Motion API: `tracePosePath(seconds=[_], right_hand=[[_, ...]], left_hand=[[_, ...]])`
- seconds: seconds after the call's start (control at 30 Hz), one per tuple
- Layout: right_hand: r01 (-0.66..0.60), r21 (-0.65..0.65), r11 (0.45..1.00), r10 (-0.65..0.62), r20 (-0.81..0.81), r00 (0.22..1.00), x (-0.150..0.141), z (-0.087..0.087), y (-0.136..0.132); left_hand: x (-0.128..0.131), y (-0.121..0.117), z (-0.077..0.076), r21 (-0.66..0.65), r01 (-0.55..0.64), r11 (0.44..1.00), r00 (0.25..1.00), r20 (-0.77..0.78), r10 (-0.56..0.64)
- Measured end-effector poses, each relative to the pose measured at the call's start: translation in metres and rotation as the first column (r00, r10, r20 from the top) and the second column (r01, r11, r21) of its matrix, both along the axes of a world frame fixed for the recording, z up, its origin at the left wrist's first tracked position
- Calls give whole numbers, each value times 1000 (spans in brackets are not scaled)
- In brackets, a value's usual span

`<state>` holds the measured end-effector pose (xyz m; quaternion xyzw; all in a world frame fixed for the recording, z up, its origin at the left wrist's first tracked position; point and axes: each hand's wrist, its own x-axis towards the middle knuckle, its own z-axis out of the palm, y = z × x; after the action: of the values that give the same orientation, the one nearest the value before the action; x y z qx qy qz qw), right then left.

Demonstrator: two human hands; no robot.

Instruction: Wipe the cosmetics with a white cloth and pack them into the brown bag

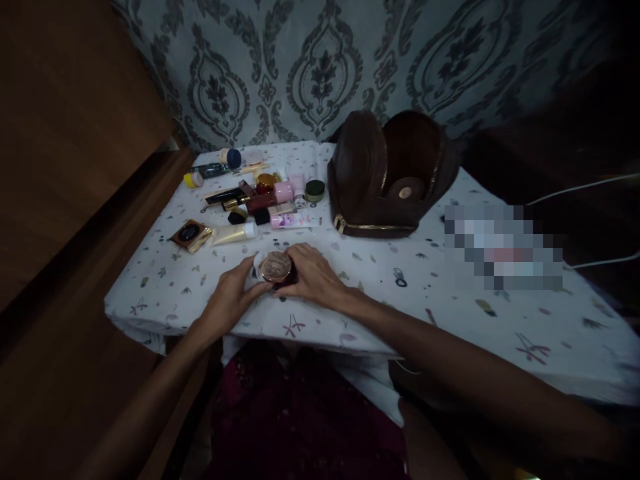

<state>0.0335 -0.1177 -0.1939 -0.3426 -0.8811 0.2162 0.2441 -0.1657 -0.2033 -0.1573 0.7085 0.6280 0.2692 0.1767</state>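
Near the front edge of the table, both hands are closed around a round cosmetic compact (275,267) with a patterned top and a rose-gold rim. My left hand (232,291) grips its left side, thumb in front, beside a small whitish part. On its right side are the fingers of my right hand (313,277), where a dark part of the thing shows. Just beyond my left hand lie a cream tube (233,233) with a white cap and a gold square case (190,235) with a dark round middle.
Behind are a pink-capped tube (295,220), a dark green round jar (315,191), a blue-capped bottle (231,157) and several other cosmetics. A brown bag (390,180) stands unzipped at the back. A blurred patch (503,247) lies right. Patterned cloth covers the table (370,320).
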Motion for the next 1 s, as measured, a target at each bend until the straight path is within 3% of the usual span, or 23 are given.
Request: tracePosePath(seconds=[0.1, 0.2, 0.33, 0.43, 0.6, 0.7, 0.9, 1.0], right_hand=[[-24, 22, 999, 23, 47, 999, 4, 4, 1], [-153, -36, 988, 155, 66, 986, 11, 11, 12], [-343, -136, 930, 341, -38, 939, 16, 19, 33], [-391, -171, 904, 378, -105, 920, 12, 20, 38], [-254, -181, 950, 232, -132, 964, 5, 18, 29], [-172, -230, 958, 146, -127, 981, 2, 18, 25], [-177, -277, 944, 110, -242, 964, -4, 18, 19], [-164, -238, 957, 100, -260, 960, -5, 18, 18]], left_hand=[[2, 4, 6, -27, 33, 999, 999, 23, -32], [-3, 10, 8, -45, 85, 995, 995, 57, -83], [-7, 14, 7, -35, 100, 994, 992, 74, -97], [-6, 12, 8, -46, 72, 996, 993, 101, -68], [-12, 4, 17, -93, 141, 986, 981, 144, -127], [-20, 3, 22, -48, 197, 979, 976, 106, -191], [-19, 12, 29, -118, 128, 985, 987, -86, -139], [-19, 15, 26, -69, 103, 992, 972, -204, -115]])
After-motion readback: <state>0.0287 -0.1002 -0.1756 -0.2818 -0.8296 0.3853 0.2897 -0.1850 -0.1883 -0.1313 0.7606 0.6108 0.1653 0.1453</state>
